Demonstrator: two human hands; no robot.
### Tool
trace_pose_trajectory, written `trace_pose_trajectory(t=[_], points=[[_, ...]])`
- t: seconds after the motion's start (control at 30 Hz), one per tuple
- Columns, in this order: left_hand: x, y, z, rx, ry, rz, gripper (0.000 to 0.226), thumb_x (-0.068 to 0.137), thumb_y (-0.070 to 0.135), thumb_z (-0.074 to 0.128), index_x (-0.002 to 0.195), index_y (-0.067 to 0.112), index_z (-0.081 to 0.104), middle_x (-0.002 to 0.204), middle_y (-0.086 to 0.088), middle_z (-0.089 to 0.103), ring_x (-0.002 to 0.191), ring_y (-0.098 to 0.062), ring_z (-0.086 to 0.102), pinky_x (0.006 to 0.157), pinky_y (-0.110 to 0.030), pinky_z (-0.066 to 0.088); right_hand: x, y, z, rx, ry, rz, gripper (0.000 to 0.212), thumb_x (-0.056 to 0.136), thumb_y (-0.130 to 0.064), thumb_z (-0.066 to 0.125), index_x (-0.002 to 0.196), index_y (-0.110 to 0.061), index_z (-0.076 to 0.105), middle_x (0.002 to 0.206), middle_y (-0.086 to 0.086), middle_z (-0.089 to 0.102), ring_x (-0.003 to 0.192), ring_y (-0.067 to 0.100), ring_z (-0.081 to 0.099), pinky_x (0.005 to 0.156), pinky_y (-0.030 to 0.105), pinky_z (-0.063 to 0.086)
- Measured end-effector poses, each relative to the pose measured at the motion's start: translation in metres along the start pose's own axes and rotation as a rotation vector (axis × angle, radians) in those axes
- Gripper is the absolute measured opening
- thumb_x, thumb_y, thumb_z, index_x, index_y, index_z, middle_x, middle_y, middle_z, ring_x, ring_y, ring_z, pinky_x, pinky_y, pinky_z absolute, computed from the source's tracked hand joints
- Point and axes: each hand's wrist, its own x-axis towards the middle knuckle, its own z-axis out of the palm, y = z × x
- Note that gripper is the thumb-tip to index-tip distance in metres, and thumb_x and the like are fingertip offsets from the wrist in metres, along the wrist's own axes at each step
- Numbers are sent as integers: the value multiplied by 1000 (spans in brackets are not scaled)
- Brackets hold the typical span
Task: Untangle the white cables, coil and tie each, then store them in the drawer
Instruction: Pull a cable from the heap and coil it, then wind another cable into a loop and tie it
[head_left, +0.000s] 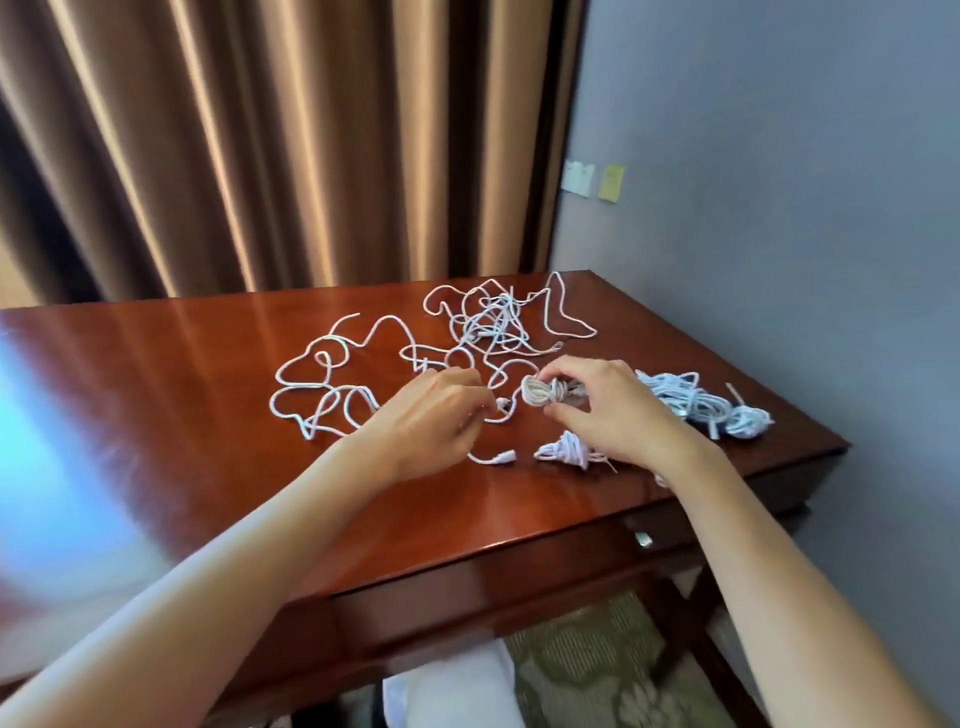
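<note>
Coil (550, 391) pinched in right hand (613, 410), tail (501, 405) in left hand (431, 415) grip; slack grip risks unravelling, snagging tangle (491, 322).

Loose white cables (488, 322) sprawl tangled; coiled bundles (696, 402) lie right of them.

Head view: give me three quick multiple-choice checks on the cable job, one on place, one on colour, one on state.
1. Where do the finished bundles lie?
A. at the desk's right end
B. inside the drawer
C. on the floor

2. What colour is the desk?
A. white
B. reddish brown
C. black

3. What is the right hand doing?
A. resting flat and open
B. pulling the drawer handle
C. holding a small coil

Answers: 1 A, they sit on the desktop near the wall; 2 B, polished red-brown wood; 3 C, its fingers pinch the small coil while the left hand holds the coil's tail.
</note>
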Motion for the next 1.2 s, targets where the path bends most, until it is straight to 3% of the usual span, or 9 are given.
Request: trace_pose_trajectory(t=[0.17,0.3,0.53,0.8,0.97,1.1,1.2], points=[[19,19,22,-8,-48,-58,21,94,24,54,99,17,74,96,1,65,95,-21,61,83,-41,49,14,39,-14,-74,32,68,23,91,-16,71,112,-26,67,107,-3,65,102,22,60,96,42,48],[25,17,30,15,-81,-100,22,94,23,54,100,17,74,99,1,65,97,-20,60,85,-40,49,36,57,-14,-76,-18,143,24,92,-11,71,114,-21,69,113,3,61,98,21,59,84,32,45],[22,11,24,22,-37,-119,21,95,17,56,103,15,76,99,1,65,96,-18,57,83,-34,48,55,74,2,-129,-157,199,26,89,-7,73,92,-32,65,117,6,65,101,22,62,90,39,52],[11,0,14,44,-34,-150,22,95,19,56,105,18,75,97,4,63,92,-14,57,80,-34,51,57,69,-14,-109,-241,237,34,96,-13,67,127,-27,63,133,3,58,120,22,56,97,35,49],[-3,-9,3,122,-18,-232,26,97,25,53,115,18,70,110,1,62,104,-19,58,87,-34,47,56,24,-20,-82,-122,86,25,97,-18,65,121,-22,67,120,1,63,111,16,56,98,33,46],[-24,-21,-7,306,-22,-322,44,95,44,52,131,19,58,124,0,58,118,-22,50,101,-41,37,60,-25,1,9,-135,-66,17,95,-19,67,112,-21,71,106,-3,68,100,12,63,93,32,53],[-41,-34,-15,353,-131,-420,60,93,59,51,142,24,49,137,1,54,132,-22,44,109,-45,26,64,-57,23,14,-192,-159,16,94,-20,68,109,-21,71,102,-4,68,96,11,63,90,31,54]])
